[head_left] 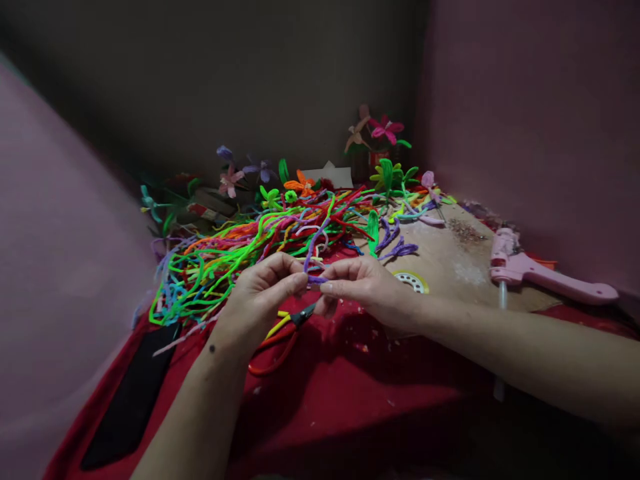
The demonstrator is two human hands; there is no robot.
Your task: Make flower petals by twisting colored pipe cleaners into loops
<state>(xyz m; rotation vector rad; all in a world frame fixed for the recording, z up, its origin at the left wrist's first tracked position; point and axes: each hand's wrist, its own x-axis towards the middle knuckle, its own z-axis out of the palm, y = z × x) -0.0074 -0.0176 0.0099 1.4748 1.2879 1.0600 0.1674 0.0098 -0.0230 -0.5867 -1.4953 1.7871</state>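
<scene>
A purple pipe cleaner [316, 280] is stretched between my two hands above the red cloth, with one end rising up from my left fingers. My left hand [267, 287] pinches it between thumb and forefinger. On the other side, the thumb and fingers of my right hand [357, 283] close on the same stem. Behind the hands lies a big heap of coloured pipe cleaners [240, 243], mostly green, red and orange. Bent purple petal shapes [400, 249] rest on the cardboard beside a green leaf [373, 233]. Below my hands are pliers or cutters [280, 343] with red and yellow handles.
A pink glue gun [545, 270] with a clear stick stands at the right on the cardboard [465, 260]. A white and yellow round spool [411, 281] sits by my right wrist. A black phone [133, 400] lies front left. Finished flowers [385, 129] stand along the back wall.
</scene>
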